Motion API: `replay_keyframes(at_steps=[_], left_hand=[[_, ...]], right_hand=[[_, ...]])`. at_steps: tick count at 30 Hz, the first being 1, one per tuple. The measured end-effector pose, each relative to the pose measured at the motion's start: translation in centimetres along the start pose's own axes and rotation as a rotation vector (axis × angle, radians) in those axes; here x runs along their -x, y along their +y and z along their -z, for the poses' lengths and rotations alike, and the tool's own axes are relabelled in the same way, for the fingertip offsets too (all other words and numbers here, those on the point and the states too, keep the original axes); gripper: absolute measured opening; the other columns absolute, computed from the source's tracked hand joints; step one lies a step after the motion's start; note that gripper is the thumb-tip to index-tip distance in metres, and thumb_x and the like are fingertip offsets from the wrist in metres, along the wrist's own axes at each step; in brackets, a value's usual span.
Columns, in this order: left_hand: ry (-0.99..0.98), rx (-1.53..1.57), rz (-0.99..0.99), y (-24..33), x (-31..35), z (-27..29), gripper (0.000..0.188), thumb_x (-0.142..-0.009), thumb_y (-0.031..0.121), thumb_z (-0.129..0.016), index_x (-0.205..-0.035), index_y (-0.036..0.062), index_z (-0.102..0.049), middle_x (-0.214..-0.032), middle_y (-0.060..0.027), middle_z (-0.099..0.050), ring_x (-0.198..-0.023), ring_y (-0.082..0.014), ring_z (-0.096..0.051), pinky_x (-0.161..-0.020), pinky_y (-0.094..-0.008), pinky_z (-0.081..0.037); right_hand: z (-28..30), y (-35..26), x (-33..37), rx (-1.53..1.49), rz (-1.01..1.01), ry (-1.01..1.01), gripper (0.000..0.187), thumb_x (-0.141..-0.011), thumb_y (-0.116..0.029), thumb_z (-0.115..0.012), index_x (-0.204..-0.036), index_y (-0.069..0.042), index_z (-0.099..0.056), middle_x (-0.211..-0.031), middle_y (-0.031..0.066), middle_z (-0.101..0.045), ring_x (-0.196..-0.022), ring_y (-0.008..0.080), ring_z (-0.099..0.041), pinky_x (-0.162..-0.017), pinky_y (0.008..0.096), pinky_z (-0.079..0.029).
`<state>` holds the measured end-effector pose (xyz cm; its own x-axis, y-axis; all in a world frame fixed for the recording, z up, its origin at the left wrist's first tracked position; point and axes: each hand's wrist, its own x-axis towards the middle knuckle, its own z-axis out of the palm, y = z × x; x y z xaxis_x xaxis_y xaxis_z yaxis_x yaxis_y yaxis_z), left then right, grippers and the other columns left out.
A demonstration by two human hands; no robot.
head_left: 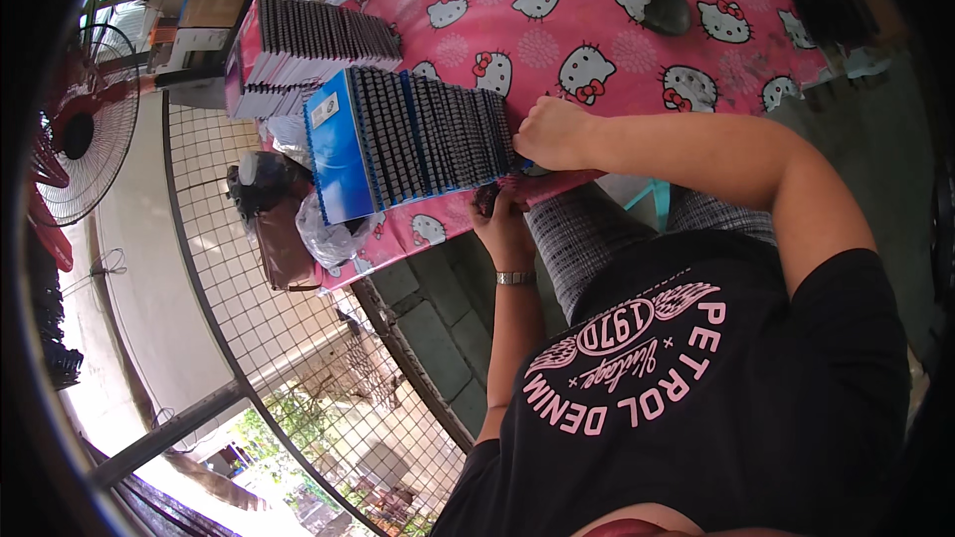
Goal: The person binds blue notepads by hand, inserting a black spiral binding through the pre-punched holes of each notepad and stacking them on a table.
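Observation:
A long row of spiral-bound notebooks [438, 129] stands packed on the table, black coil spines up, with a blue cover [340, 154] at its left end. My right hand [555, 134] is closed at the row's right end, fingertips curled down by the last notebooks; whatever they grip is hidden. Below it, at the near right corner of the row, my left hand [502, 227] has its fingers bent together around a small dark and reddish thing by the table edge, too unclear to name. A metal-banded watch [515, 278] circles my left wrist.
A pink cartoon-cat tablecloth [542, 50] covers the table. Behind the row stands a second notebook stack [313, 45]. A dark green rounded object [668, 8] lies farther back. Clear plastic [333, 236] and a brown bag [286, 244] sit left, near a red fan [85, 129] and wire mesh [214, 209].

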<state>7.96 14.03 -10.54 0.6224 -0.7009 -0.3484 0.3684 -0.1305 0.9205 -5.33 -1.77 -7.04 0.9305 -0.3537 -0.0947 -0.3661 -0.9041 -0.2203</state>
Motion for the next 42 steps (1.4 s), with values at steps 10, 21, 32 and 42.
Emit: replay_keyframes(at_steps=[10, 21, 32, 42], left_hand=[[-0.104, 0.224, 0.092, -0.3, -0.3, 0.0, 0.013, -0.089, -0.003, -0.06, -0.1, 0.0036, -0.057, -0.094, -0.0094, -0.065, -0.077, -0.0179, -0.061, -0.067, -0.03, -0.05], [-0.048, 0.213, 0.054, -0.8, -0.7, 1.4, 0.022, -0.086, -0.003, -0.065, -0.103, 0.0035, -0.053, -0.093, -0.0085, -0.065, -0.071, -0.0191, -0.063, -0.067, -0.0325, -0.051], [0.056, -0.175, 0.052, -0.5, -0.8, 0.1, 0.04, -0.082, -0.002, -0.072, -0.113, 0.0013, -0.047, -0.096, -0.0116, -0.065, -0.07, -0.019, -0.066, -0.062, -0.0315, -0.055], [0.068, -0.27, -0.038, -1.1, -0.8, -0.6, 0.042, -0.079, -0.005, -0.073, -0.111, 0.0007, -0.046, -0.095, -0.0134, -0.065, -0.069, -0.0206, -0.067, -0.06, -0.0311, -0.057]], right_hand=[[-1.7, 0.8, 1.0, 0.181, 0.094, 0.479, 0.015, -0.088, -0.018, -0.053, -0.088, -0.011, -0.067, -0.082, 0.0042, -0.067, -0.087, 0.023, -0.065, -0.089, 0.0403, -0.046], [-1.2, 1.0, 1.4, 0.055, 0.02, 0.261, 0.018, -0.088, -0.018, -0.053, -0.086, -0.01, -0.068, -0.084, 0.0035, -0.068, -0.085, 0.0224, -0.065, -0.088, 0.0394, -0.046], [-0.8, -0.1, 0.4, -0.043, -0.045, -0.014, 0.016, -0.087, -0.019, -0.054, -0.085, -0.012, -0.069, -0.086, 0.0043, -0.069, -0.087, 0.0226, -0.066, -0.085, 0.0382, -0.046], [-1.9, -0.2, 0.1, 0.093, 0.028, 0.163, 0.014, -0.083, -0.019, -0.057, -0.085, -0.011, -0.069, -0.081, 0.0071, -0.069, -0.081, 0.0261, -0.067, -0.082, 0.0396, -0.048]])
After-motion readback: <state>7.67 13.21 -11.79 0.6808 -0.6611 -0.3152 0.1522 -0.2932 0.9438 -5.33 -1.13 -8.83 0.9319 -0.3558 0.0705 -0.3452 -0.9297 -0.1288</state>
